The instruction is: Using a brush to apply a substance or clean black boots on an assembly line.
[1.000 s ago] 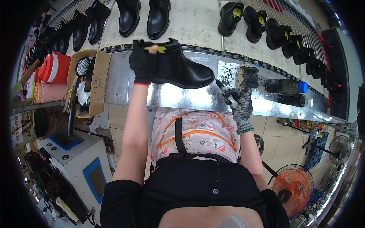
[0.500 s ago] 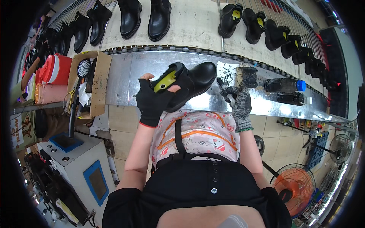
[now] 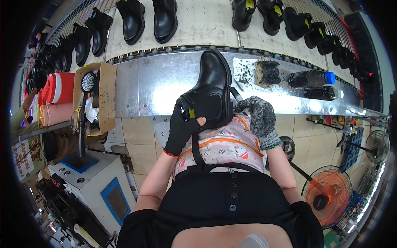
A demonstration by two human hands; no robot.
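Observation:
A black ankle boot (image 3: 206, 91) lies on its side over the bench edge, toe pointing away from me and sole edge to the right. My left hand (image 3: 182, 131), in a black fingerless glove, is closed round the boot's top, thumb on the shaft. A yellow strip shows beside those fingers. In a grey knitted glove, my right hand (image 3: 259, 118) grips a slim pen-like tool (image 3: 236, 94) with a pale barrel and dark end, close against the sole edge. Whether it touches, I cannot tell; the fingers hide the rest of the tool.
A metal bench (image 3: 161, 78) runs before me, with a conveyor (image 3: 198, 25) carrying several boots behind it. A stained white cloth (image 3: 244, 71), a blackened sponge block (image 3: 268, 72) and a blue-capped bottle (image 3: 310, 78) lie right. A cardboard box (image 3: 108, 97) holds a brush at left.
My left hand has turned the boot from pointing right to pointing away, its side now upward. My right hand has brought the tool beside the sole. The conveyor boots have shifted in view.

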